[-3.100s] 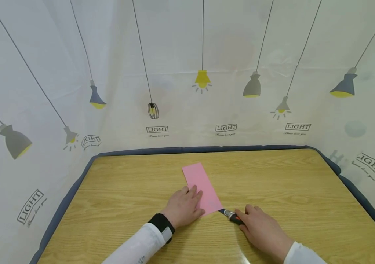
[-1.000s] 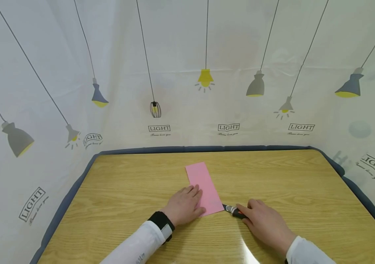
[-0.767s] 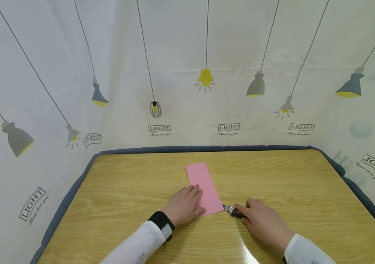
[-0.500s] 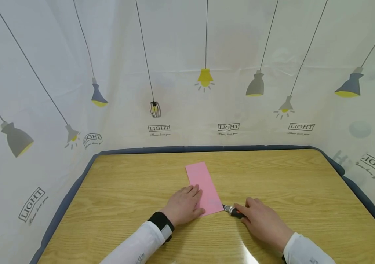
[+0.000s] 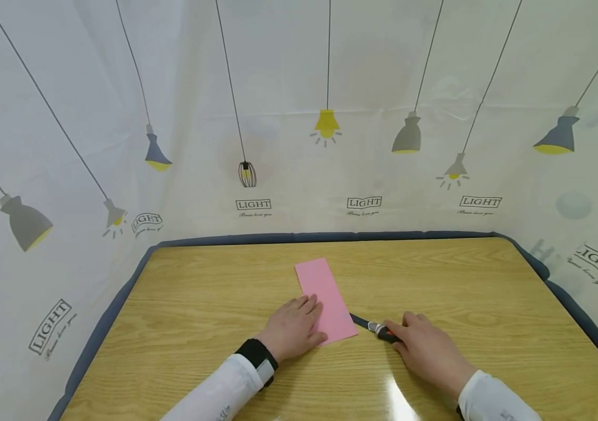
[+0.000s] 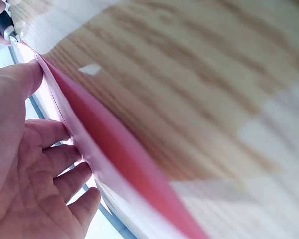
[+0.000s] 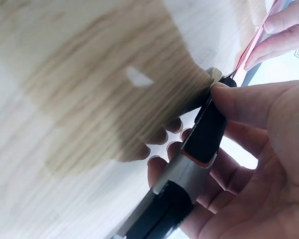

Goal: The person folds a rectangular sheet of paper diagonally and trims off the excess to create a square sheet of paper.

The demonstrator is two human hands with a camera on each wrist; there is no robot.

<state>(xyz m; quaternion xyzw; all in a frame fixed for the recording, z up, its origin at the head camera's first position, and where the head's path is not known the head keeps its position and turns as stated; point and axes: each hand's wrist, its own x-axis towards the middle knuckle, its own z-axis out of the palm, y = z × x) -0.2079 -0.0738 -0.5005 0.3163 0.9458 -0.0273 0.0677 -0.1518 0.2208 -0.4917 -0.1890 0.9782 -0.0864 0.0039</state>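
Note:
A folded pink paper (image 5: 325,292) lies slanted on the wooden table, its two layers gaping along one edge in the left wrist view. My left hand (image 5: 292,327) lies on its lower left part, fingers extended and pressing it down. In my right hand (image 5: 430,351) I grip a utility knife (image 5: 383,331) by its black, grey and orange handle, seen close up in the right wrist view, where the thumb (image 7: 249,104) presses near its front end. The knife's dark blade (image 5: 360,320) points left, its tip right at the paper's right edge above the lower corner.
The wooden table top (image 5: 215,280) spreads around both hands. A dark blue padded border (image 5: 325,237) runs along its far edge and sides. Behind it hangs a white curtain (image 5: 288,88) printed with lamps and the word LIGHT.
The knife has moved from the paper's lower right corner up along the right edge, and more of its blade shows. My right hand has shifted slightly right and away; the left hand stays put.

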